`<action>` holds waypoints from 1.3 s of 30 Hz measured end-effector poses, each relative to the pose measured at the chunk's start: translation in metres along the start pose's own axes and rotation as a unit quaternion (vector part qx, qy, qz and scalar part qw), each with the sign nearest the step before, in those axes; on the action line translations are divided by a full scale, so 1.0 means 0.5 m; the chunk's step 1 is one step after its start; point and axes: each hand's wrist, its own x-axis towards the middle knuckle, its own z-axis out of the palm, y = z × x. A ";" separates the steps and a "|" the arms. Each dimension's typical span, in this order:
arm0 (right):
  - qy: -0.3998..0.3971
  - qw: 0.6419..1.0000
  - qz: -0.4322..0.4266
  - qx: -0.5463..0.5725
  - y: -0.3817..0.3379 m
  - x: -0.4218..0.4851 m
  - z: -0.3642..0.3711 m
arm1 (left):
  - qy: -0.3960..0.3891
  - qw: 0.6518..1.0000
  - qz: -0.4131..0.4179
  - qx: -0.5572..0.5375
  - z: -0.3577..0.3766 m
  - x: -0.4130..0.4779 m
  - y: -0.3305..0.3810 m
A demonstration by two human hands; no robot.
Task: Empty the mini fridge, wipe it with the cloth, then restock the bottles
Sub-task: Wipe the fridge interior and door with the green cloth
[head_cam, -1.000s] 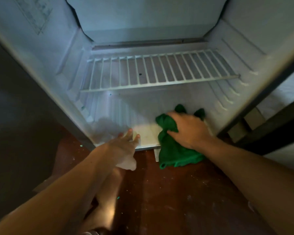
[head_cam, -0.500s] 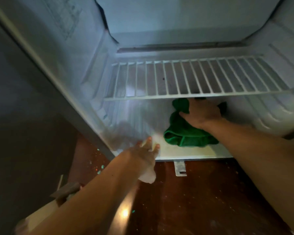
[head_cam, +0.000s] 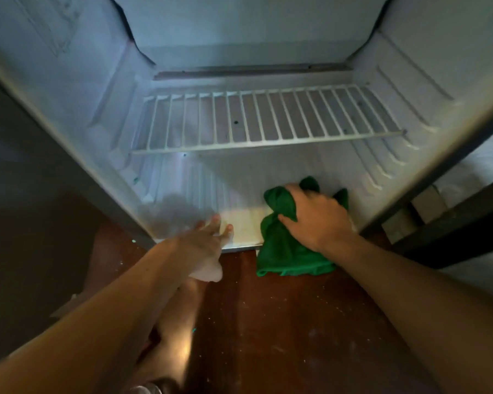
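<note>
Seeing cloth (head_cam: 285, 251) solid green; mini fridge (head_cam: 97, 95) reading white w/ ribbed lines; wire shelf (head_cam: 268, 142) white; floor (head_cam: 296, 322) showing red-brown, pale specks.

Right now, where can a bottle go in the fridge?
The wire shelf is bare, wall to wall. The fridge floor is free between the left hand and the green cloth; the right hand and cloth crowd its right front.

— Where's the green cloth (head_cam: 285, 251)?
— Bunched on the mini fridge (head_cam: 97, 95) bottom, front right, one end draped over the lip toward the wooden floor (head_cam: 296, 322). The right grip (head_cam: 316, 217) clutches it.
— And the left grip (head_cam: 205, 240)?
— Fingers straight, resting on the front edge, below the wire shelf (head_cam: 268, 120).
</note>
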 end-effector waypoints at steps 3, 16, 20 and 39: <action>-0.001 1.000 -0.010 -0.007 -0.006 -0.011 0.001 | -0.008 1.000 0.002 -0.006 -0.006 -0.001 0.003; 0.004 0.997 0.067 0.038 -0.018 0.221 -0.012 | 0.005 1.000 0.001 0.024 -0.001 0.008 -0.005; -0.006 0.997 0.043 0.069 -0.033 0.170 -0.014 | -0.012 1.000 0.001 0.027 -0.010 0.008 -0.011; -0.145 0.987 0.065 0.027 0.013 0.023 0.023 | 0.213 0.956 -0.068 -0.188 -0.014 -0.004 0.053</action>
